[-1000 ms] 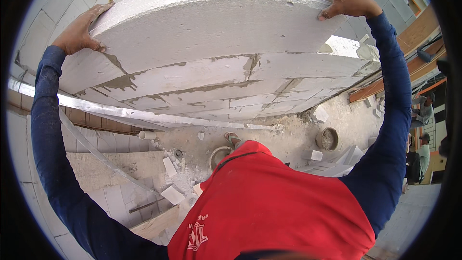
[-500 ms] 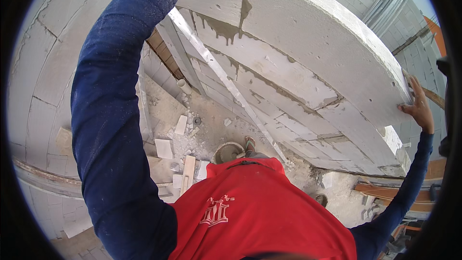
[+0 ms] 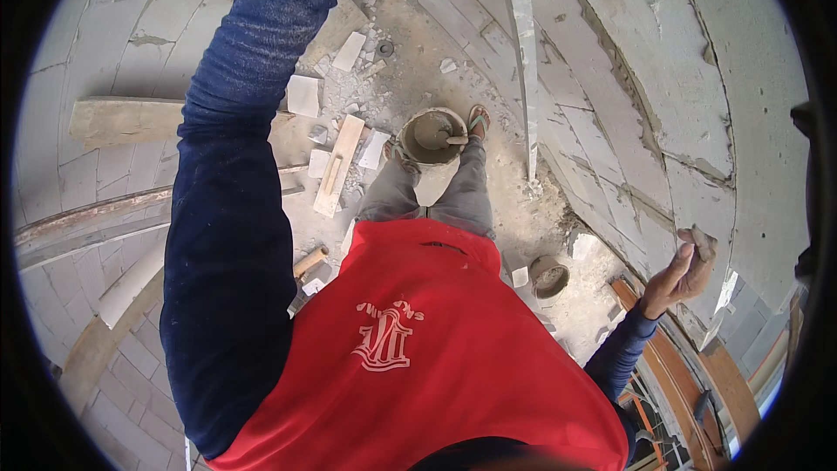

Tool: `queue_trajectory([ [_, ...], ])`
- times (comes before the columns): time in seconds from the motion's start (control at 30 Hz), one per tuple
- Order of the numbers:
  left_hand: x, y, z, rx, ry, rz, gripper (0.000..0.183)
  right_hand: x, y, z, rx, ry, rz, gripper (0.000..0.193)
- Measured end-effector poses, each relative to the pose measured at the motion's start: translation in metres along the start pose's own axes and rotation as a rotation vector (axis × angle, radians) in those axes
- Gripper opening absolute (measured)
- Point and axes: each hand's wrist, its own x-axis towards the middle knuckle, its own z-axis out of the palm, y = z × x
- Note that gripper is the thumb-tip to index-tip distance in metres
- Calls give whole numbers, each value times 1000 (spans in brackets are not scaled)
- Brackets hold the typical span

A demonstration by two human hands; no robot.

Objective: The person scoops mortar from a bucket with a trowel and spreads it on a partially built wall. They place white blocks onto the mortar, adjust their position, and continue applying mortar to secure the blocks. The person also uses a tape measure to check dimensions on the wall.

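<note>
Off it comes: our right grip (image 3: 684, 275) has left the top block's edge, half curled and empty! Our left is out of view beyond its blue sleeve (image 3: 231, 139); we can't tell its state. The top block (image 3: 767, 105) lies along the wall (image 3: 645, 35), apparently bearing without our right. Below, mortar waits in a bucket (image 3: 418, 155).

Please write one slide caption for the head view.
Right hand beside block wall, left hand out of view; bucket of mortar between the feet.

Pale grey wall (image 3: 689, 122), red shirt (image 3: 471, 323)
</note>
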Motion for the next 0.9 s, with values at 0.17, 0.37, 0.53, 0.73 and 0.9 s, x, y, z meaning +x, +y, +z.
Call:
queue_trajectory([
  [0.17,-372,8,6,-105,-47,-1443,39,-172,67,274,42,-969,123,26],
  [0.37,-711,164,-15,133,-338,-2293,57,-321,185,508,-278,-1398,-231,40],
  [0.53,-847,149,15,41,-596,-2262,75,-415,277,661,-487,-1256,-512,40],
  [0.73,-964,76,85,-136,-929,-1984,74,-465,333,722,-511,-1215,-277,28],
  [0.9,-979,28,107,-419,-861,-2038,50,-402,298,694,-534,-1479,-309,30],
])
